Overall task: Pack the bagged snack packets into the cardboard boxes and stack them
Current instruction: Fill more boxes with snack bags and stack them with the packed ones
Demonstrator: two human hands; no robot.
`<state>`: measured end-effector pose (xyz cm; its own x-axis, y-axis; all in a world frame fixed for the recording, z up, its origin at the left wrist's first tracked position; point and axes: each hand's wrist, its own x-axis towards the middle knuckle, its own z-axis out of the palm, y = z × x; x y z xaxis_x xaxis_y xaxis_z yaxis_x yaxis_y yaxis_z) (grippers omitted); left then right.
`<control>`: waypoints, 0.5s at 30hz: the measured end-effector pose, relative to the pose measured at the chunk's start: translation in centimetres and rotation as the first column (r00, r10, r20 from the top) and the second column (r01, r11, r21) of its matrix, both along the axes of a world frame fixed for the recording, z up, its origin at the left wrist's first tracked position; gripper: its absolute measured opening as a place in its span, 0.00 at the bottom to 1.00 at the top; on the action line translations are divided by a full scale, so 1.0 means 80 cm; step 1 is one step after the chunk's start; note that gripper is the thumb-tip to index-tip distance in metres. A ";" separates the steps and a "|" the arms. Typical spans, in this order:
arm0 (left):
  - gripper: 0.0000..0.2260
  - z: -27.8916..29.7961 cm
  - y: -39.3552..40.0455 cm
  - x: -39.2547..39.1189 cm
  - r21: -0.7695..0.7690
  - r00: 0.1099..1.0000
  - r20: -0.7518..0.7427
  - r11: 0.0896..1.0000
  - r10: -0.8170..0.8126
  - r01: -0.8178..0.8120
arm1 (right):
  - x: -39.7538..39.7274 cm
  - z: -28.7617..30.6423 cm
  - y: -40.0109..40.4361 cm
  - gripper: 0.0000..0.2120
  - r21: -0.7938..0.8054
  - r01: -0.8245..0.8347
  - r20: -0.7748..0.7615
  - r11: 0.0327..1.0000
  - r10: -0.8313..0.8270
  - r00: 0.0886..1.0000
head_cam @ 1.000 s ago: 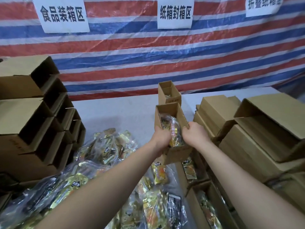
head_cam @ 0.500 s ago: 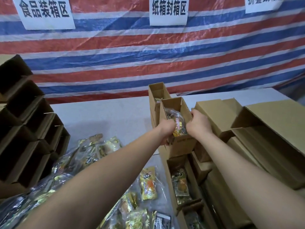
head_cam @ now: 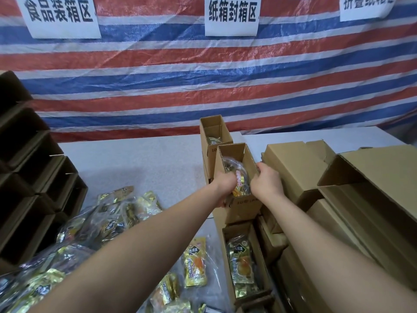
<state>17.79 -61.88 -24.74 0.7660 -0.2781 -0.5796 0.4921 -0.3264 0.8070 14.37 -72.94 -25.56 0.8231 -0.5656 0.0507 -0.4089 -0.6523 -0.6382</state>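
The left hand (head_cam: pixel 226 185) and right hand (head_cam: pixel 267 183) each gripped a side of the open cardboard box (head_cam: pixel 239 203). Between them, a snack packet (head_cam: pixel 239 182) sat inside it. Below the hands, another packed box (head_cam: pixel 242 265) lay open.

Left hand (head_cam: pixel 224 185) fingertips hidden behind near-left wall of held box (head_cam: pixel 237 177).
Right hand (head_cam: pixel 267 182) fingertips hidden over box right wall.
Snack packet (head_cam: pixel 239 177) in held box: print blurred, lower part hidden.
Far box (head_cam: pixel 214 132) contents mostly hidden.
Right wall sign (head_cam: pixel 366 6) cut off at top edge.
Left box stack (head_cam: pixel 27 177) cut off at left edge.
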 end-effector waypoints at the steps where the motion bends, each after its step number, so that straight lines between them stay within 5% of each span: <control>1: 0.10 -0.001 0.000 0.001 0.001 1.000 -0.025 1.000 0.011 -0.011 | 0.001 -0.002 0.000 0.20 0.004 0.003 0.001 1.000 -0.003 1.000; 15: 0.34 -0.015 -0.003 0.006 0.001 1.000 0.016 1.000 -0.014 0.014 | 0.010 -0.010 -0.006 0.20 0.075 -0.019 -0.045 0.997 0.023 0.999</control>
